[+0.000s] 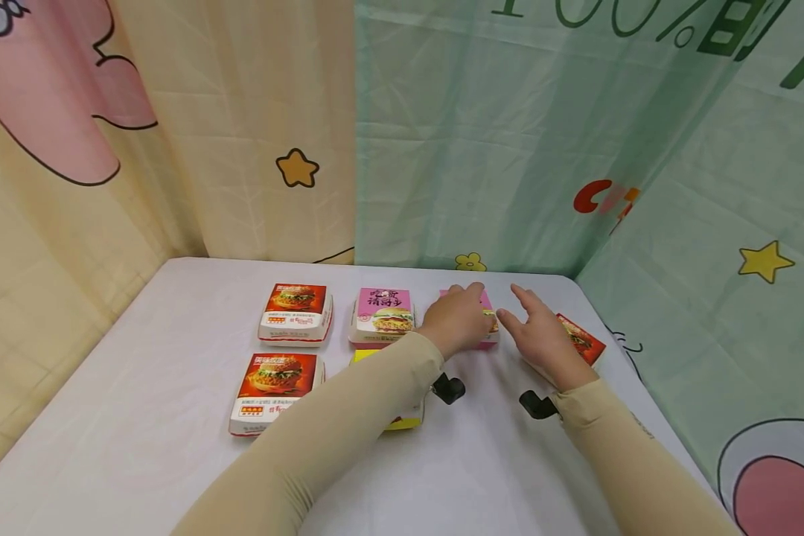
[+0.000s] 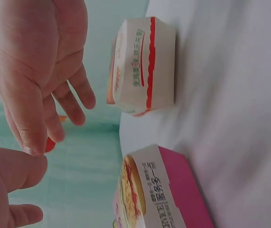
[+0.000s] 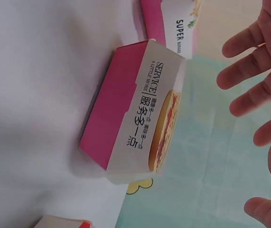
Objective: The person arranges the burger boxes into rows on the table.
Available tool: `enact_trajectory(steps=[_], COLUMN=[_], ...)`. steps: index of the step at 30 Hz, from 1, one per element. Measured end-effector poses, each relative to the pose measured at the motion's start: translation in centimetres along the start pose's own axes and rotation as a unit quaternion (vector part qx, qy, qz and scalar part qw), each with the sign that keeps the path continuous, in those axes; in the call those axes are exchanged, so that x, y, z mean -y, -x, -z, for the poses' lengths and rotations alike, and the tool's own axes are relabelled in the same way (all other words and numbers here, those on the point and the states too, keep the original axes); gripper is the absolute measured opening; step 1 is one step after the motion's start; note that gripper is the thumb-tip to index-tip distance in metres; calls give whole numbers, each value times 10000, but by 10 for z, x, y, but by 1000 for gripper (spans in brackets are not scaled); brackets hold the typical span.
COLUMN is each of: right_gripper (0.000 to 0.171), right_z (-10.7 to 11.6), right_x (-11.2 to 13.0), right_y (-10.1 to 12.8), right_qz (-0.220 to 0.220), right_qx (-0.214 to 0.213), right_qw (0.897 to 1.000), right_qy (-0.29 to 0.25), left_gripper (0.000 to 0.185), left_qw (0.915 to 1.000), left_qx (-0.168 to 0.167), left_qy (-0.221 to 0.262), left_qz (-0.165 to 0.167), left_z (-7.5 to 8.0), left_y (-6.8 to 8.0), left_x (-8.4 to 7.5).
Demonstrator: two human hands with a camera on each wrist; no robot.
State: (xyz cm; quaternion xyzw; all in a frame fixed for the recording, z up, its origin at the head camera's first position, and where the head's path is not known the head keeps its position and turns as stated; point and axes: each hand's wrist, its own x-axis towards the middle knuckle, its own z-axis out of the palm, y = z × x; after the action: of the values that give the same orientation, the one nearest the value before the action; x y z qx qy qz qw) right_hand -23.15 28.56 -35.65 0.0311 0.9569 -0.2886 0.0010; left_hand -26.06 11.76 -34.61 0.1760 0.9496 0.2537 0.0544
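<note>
My left hand (image 1: 457,318) hovers over a pink burger box (image 1: 486,301) at the back of the white table (image 1: 141,417), fingers loosely bent and holding nothing. The right wrist view shows this pink box (image 3: 135,114) closed, with a gap between it and the fingers. My right hand (image 1: 543,339) is spread open just right of it, above a red burger box (image 1: 583,344) near the table's right edge. In the left wrist view the red box (image 2: 144,66) and the pink box (image 2: 163,194) stand apart on the cloth.
A second pink box (image 1: 383,316) and two red boxes (image 1: 296,313) (image 1: 276,391) lie to the left. A yellow box (image 1: 405,423) is mostly hidden under my left forearm. Curtains (image 1: 442,149) close in the back and both sides.
</note>
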Motion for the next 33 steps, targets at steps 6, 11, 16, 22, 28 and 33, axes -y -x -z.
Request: enact_trajectory(steps=[6, 11, 16, 22, 28, 33], right_gripper=[76, 77, 78, 79, 82, 90], right_z=[6, 16, 31, 44, 51, 53], right_x=[-10, -19, -39, -67, -92, -108], right_y=[3, 6, 7, 11, 15, 16], right_qz=[-109, -185, -233, -523, -800, -932], right_qx=[-55, -131, -155, 70, 203, 430], right_qw=[9997, 9992, 9978, 9976, 9950, 9919], right_qy=[206, 341, 594, 449, 570, 744], left_gripper=[68, 70, 71, 71, 72, 72], left_qw=[9993, 9956, 9911, 9898, 9902, 9908], left_qx=[67, 124, 200, 430, 688, 793], left_qy=[-101, -382, -600, -551, -373, -144], left_qz=[-342, -842, -1172, -1245, -1158, -1085], left_z=[-5, -13, -21, -29, -36, -42], left_y=[4, 8, 12, 14, 13, 13], left_x=[-9, -13, -20, -24, -29, -37])
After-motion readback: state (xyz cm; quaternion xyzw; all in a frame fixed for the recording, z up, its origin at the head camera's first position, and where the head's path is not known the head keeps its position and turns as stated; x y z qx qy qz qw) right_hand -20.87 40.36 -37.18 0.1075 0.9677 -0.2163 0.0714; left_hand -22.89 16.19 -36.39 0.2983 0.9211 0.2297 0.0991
